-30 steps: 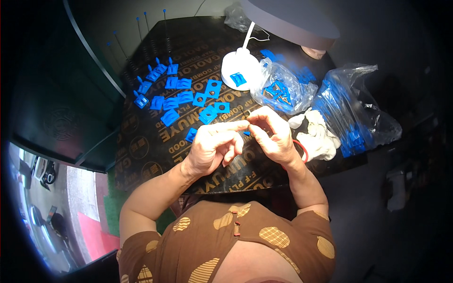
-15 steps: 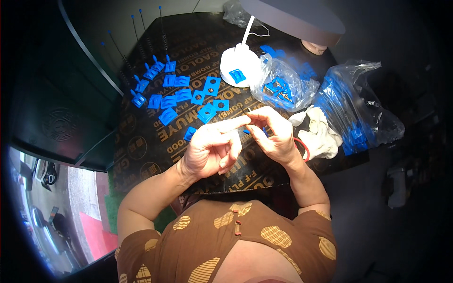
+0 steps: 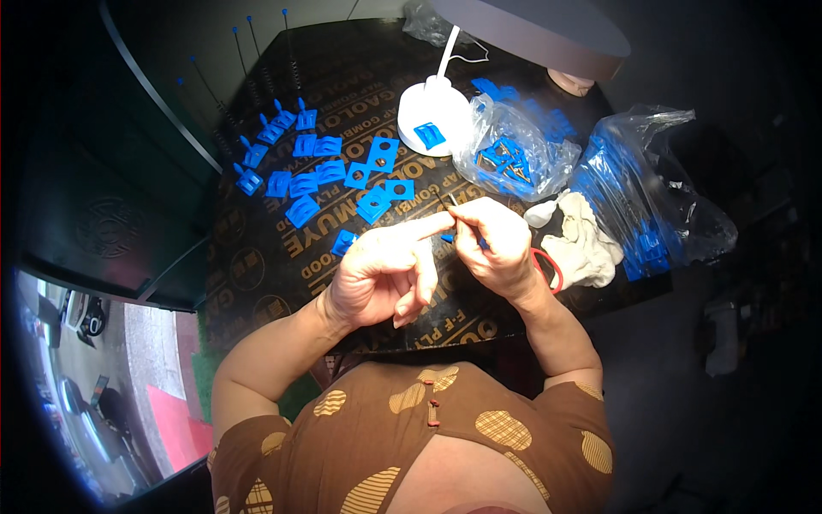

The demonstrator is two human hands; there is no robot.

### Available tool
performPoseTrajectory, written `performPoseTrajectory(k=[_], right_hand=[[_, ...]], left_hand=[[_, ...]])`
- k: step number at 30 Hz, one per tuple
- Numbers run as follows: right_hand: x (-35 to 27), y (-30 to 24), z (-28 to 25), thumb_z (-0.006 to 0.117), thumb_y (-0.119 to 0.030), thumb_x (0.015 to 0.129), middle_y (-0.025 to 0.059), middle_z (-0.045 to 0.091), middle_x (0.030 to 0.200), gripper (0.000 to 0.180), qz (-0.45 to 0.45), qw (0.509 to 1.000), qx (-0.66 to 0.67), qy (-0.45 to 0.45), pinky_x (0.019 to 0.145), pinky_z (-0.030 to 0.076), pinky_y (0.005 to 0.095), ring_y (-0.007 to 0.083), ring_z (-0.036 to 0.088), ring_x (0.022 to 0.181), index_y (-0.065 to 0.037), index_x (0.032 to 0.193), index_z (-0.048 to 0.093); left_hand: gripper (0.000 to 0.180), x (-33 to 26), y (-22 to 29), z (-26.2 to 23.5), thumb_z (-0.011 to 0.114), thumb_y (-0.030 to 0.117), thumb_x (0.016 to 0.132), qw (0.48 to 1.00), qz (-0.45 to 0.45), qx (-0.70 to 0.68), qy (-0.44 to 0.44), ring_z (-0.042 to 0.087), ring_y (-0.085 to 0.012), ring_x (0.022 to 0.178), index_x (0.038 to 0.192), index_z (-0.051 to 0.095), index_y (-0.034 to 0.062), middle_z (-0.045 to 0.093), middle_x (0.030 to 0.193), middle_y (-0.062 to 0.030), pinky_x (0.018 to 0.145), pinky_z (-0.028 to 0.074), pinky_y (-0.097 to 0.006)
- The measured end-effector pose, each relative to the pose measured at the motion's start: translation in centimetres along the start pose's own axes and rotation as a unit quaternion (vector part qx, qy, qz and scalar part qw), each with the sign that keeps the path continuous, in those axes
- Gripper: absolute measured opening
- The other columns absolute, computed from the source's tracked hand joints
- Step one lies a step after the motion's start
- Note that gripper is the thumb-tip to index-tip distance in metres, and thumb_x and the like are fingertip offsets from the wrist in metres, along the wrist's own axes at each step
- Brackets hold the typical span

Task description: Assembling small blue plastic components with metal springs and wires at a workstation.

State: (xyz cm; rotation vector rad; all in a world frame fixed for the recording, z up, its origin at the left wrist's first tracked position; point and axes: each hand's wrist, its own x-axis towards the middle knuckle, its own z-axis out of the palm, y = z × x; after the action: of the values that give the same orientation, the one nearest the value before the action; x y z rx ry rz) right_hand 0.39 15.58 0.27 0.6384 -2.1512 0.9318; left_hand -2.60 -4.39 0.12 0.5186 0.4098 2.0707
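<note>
My left hand (image 3: 383, 270) is over the near part of the table, index finger stretched right, other fingers loosely curled. Its fingertip meets the tips of my right hand (image 3: 497, 247), closed in a pinch. A thin pin-like piece (image 3: 453, 199) sticks up from the pinch; its lower end is hidden by the fingers. Whatever my left fingertips hold is too small to make out. Below the hands a small blue piece (image 3: 448, 239) is partly covered, and a blue clip-like part (image 3: 344, 243) lies beside my left hand.
Several blue plates with round holes (image 3: 399, 189) and blue moulded parts (image 3: 303, 185) lie left. Thin rods with blue tips (image 3: 292, 51) stand far left. A white lamp base (image 3: 419, 111), an open plastic bag (image 3: 548, 171), a larger bag (image 3: 659, 197), a cream cloth (image 3: 586, 244) and a red ring-shaped handle (image 3: 552, 267) are also there.
My right fingers have curled in further and the hand has rolled slightly around the small piece. My left hand stays nearly in place, its index finger still touching the right fingertips.
</note>
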Motion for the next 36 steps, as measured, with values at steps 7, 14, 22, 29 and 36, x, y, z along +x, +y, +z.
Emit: performPoseTrajectory(k=[7, 14, 22, 29, 36], right_hand=[[0.1, -0.8, -0.1, 0.071, 0.000, 0.072, 0.0141, 0.063, 0.078, 0.023, 0.043, 0.999, 0.018, -0.017, 0.058, 0.051, 0.0340, 0.0280, 0.062, 0.065, 0.002, 0.093, 0.062], [-0.3, 0.5, 0.0, 0.070, 0.000, 0.072, 0.0133, 0.062, 0.077, 0.021, -0.021, 0.998, -0.049, -0.023, 0.058, 0.051, 0.0349, 0.0288, 0.062, 0.065, 0.002, 0.091, 0.061], [0.1, -0.9, 0.3, 0.070, 0.000, 0.073, 0.0126, 0.062, 0.077, 0.020, 0.021, 0.998, -0.051, 0.004, 0.057, 0.050, 0.0348, 0.0278, 0.062, 0.067, 0.001, 0.091, 0.061], [0.3, -0.7, 0.1, 0.071, -0.002, 0.074, 0.0103, 0.060, 0.074, 0.018, -0.045, 0.995, -0.089, -0.022, 0.056, 0.049, 0.0342, 0.0251, 0.059, 0.064, -0.001, 0.090, 0.062], [0.2, -1.4, 0.1, 0.069, 0.000, 0.074, 0.0102, 0.057, 0.069, 0.015, -0.036, 0.992, -0.108, -0.044, 0.054, 0.047, 0.0353, 0.0263, 0.058, 0.062, 0.000, 0.086, 0.061]], left_hand=[[0.061, 0.0, 0.1, 0.0, 0.052, 0.012, 0.089, 1.000, -0.001, 0.025, 0.010, 0.056, -0.0208, 0.048, 0.140, 0.027, -0.0104, 0.062, 0.076, -0.0240, 0.041, 0.047, -0.031], [0.069, 0.1, 0.1, 0.4, 0.051, 0.013, 0.091, 0.995, -0.034, 0.091, 0.016, 0.057, -0.0212, 0.049, 0.144, 0.014, -0.0097, 0.063, 0.078, -0.0245, 0.045, 0.047, -0.028], [0.069, 0.2, 0.4, 0.5, 0.051, 0.015, 0.092, 0.991, -0.027, 0.127, 0.039, 0.058, -0.0213, 0.053, 0.145, 0.012, -0.0079, 0.064, 0.079, -0.0246, 0.049, 0.047, -0.027], [0.067, 0.1, 0.4, 0.2, 0.050, 0.015, 0.093, 0.990, -0.035, 0.134, 0.029, 0.059, -0.0219, 0.055, 0.146, 0.014, -0.0053, 0.063, 0.081, -0.0253, 0.049, 0.048, -0.027], [0.065, 0.0, 0.3, 0.0, 0.047, 0.013, 0.094, 0.983, -0.064, 0.171, 0.005, 0.058, -0.0207, 0.056, 0.147, 0.013, -0.0025, 0.063, 0.084, -0.0256, 0.049, 0.048, -0.026]])
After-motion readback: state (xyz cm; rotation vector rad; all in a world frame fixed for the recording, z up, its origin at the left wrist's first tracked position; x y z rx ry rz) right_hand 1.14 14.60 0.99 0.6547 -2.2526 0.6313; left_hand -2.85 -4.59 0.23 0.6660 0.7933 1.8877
